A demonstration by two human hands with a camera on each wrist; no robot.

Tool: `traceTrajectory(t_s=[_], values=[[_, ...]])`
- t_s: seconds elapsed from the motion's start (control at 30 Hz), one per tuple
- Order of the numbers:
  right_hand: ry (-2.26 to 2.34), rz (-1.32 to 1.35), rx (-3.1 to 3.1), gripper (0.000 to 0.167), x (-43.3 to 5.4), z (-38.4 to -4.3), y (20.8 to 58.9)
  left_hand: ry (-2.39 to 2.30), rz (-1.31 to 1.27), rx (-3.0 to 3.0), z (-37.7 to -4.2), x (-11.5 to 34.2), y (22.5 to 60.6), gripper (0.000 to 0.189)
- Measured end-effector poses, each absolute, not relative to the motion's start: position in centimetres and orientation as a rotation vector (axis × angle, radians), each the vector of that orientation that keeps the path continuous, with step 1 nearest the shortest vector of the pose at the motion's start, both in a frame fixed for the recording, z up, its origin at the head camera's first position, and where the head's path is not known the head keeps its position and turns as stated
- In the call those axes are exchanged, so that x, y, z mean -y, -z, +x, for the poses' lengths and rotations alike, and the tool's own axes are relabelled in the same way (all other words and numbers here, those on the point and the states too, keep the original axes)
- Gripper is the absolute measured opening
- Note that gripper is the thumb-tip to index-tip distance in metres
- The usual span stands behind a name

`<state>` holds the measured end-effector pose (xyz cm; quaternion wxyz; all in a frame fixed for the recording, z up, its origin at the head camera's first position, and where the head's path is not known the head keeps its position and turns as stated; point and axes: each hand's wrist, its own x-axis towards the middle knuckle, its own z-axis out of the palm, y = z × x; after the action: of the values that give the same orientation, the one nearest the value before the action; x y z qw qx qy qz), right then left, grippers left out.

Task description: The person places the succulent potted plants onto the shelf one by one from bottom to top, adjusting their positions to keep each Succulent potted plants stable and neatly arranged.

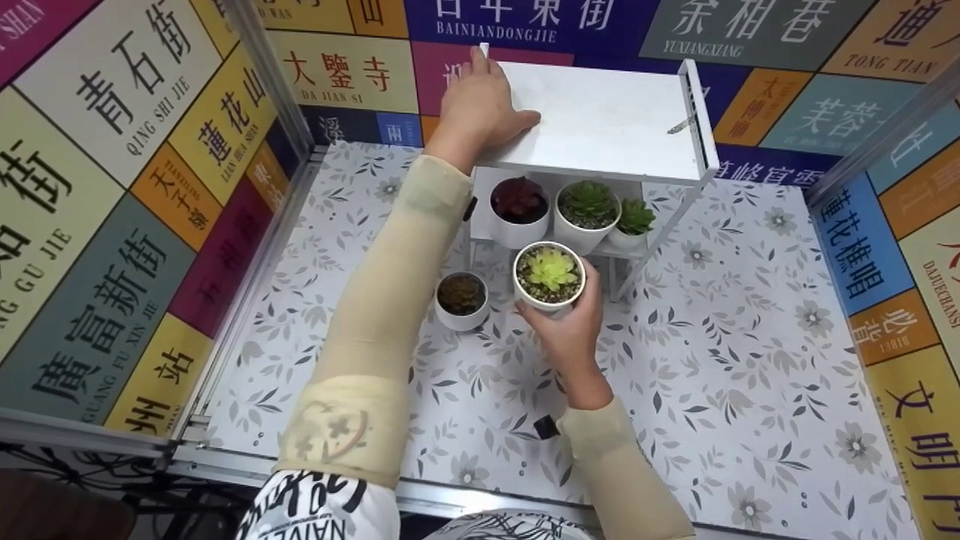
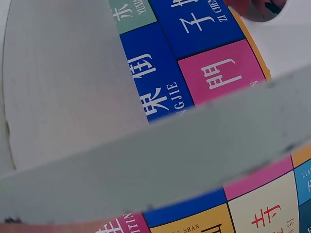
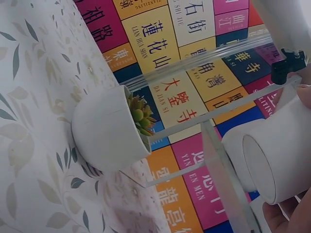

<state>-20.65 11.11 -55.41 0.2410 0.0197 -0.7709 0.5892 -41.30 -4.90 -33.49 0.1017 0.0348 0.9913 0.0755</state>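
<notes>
My right hand (image 1: 571,330) holds a potted yellow-green succulent (image 1: 550,276) in a white pot, in front of a white two-level shelf (image 1: 600,112). In the right wrist view the held pot (image 3: 286,150) hides part of the fingers. My left hand (image 1: 480,105) grips the shelf's left end, its thumb lying over the top board. Under that board stand a dark red succulent (image 1: 519,202), a green succulent (image 1: 587,204) and a smaller green succulent (image 1: 635,217), all in white pots. Left of my right hand, a brownish succulent (image 1: 460,294) in a round white pot sits on the tabletop.
A leaf-patterned white cloth (image 1: 735,360) covers the table. Colourful panels with Chinese lettering (image 1: 352,71) stand at the back and both sides, joined by metal posts. The shelf has raised end rails (image 1: 697,112) and slanted legs.
</notes>
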Motion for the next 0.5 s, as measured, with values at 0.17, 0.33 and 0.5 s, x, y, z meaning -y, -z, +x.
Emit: traceTrajectory(t_s=[0.17,0.33,0.5], values=[[-1.597,0.066,2.073,0.096,-11.6,-21.1,54.8,-0.229,0.095,-2.931,-41.3,4.9,33.6,0.113],[-1.605,0.075,2.042,0.097,-12.3,-21.4,54.6,-0.233,0.105,-2.937,-41.3,4.9,33.7,0.112],[-1.615,0.072,2.009,0.098,-13.0,-21.5,53.9,-0.225,0.11,-2.945,-41.4,4.9,33.8,0.114]])
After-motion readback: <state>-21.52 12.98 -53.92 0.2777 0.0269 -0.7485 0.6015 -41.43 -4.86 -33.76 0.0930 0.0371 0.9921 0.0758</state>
